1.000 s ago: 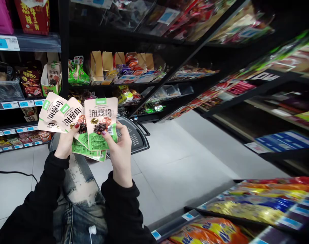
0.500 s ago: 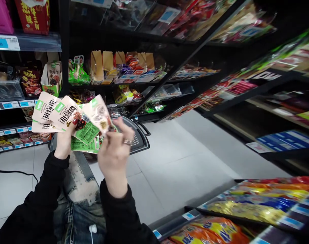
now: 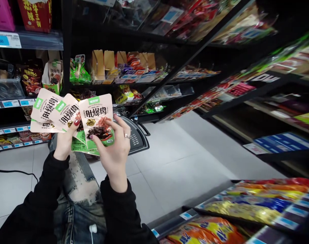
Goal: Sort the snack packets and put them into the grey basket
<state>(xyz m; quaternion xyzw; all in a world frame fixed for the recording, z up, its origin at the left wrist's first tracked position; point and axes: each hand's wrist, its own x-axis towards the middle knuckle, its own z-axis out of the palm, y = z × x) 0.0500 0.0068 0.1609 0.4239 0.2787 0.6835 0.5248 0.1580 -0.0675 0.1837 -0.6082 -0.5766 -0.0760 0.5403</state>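
Observation:
My left hand [image 3: 64, 142] holds a fan of several cream-and-green snack packets [image 3: 55, 113] with black Chinese lettering, thumb pressed on their fronts. My right hand [image 3: 115, 149] grips one more packet of the same kind [image 3: 96, 118] by its lower edge, held face-up just right of the fan and overlapping it. A ring shows on a right-hand finger. Both arms wear black sleeves. My knee in torn jeans [image 3: 80, 183] is below the hands.
A dark shopping basket [image 3: 135, 137] sits on the pale tiled floor behind my hands. Black shelves of snacks stand ahead and to the right. A display box of the same packets [image 3: 53, 76] sits on the left shelf. Bright bags [image 3: 245, 206] fill a low shelf at bottom right.
My right hand flipped its packet over: it was shown face-on, then turned edgewise and blurred, and now lies face-up again beside the fan. The left hand's fan shifted slightly left.

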